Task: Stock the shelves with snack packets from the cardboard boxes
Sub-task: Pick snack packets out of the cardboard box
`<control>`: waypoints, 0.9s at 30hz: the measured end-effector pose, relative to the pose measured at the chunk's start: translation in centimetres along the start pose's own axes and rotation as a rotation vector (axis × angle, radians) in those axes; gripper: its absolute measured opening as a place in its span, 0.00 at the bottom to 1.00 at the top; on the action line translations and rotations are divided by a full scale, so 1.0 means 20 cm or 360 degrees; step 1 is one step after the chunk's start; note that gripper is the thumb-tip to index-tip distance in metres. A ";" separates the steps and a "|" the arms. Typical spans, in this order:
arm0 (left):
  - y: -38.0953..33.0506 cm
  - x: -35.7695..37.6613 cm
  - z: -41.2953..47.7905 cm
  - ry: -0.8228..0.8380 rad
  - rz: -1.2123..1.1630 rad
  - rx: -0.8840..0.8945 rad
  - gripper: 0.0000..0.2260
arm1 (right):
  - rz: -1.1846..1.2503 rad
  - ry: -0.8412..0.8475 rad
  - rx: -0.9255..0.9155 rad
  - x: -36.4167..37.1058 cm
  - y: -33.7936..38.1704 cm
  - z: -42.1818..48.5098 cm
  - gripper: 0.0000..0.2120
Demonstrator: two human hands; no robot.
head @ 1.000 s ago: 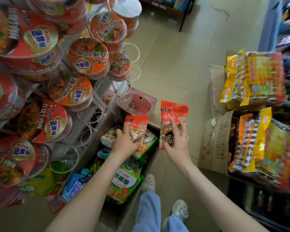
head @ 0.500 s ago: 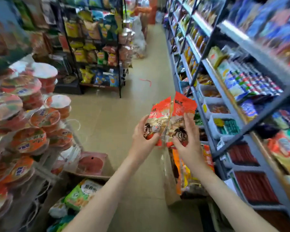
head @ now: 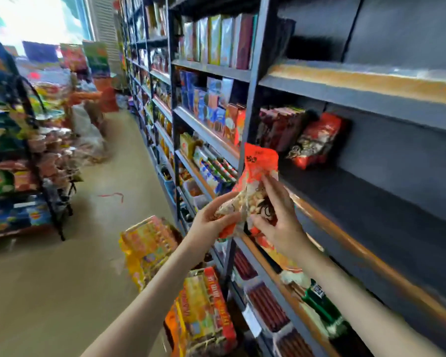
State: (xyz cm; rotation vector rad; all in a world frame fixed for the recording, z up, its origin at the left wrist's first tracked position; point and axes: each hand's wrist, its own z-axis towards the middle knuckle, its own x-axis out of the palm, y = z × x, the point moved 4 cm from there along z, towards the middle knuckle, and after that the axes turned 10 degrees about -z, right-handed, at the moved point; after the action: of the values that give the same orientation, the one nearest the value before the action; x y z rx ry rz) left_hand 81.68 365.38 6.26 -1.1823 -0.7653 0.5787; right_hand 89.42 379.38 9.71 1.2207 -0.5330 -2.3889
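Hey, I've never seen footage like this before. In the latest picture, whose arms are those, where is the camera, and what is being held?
There is no machine here. The camera is worn on a person's head and looks forward and down, so the two bare arms are the wearer's own, in a shop aisle. The left hand and the right hand together grip orange-red plastic snack packets, with pale pieces showing through the wrapper. They are raised in front of a dark metal shelf. Farther back on that shelf stand similar red packets. Low down beside the shelving sit yellow multipacks. The picture is blurred, so the labels cannot be read.
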 end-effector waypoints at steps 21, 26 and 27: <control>0.11 0.61 1.21 0.0466 0.0907 0.0793 0.21 | -0.0539 -0.0030 0.1528 -0.55 -1.07 0.49 0.32; 0.14 0.63 1.33 0.0668 0.0808 0.0761 0.36 | 0.0808 -0.0203 0.1400 -0.42 -0.92 0.64 0.18; 0.14 0.64 1.35 0.0668 0.0866 0.0775 0.38 | 0.0884 -0.0223 0.1396 -0.41 -0.92 0.64 0.23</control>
State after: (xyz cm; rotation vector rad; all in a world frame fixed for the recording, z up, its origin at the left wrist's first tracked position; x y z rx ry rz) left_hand 68.51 391.83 11.35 -0.9967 0.0742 0.8686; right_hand 79.93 401.12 12.99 0.9896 -1.8194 -1.7742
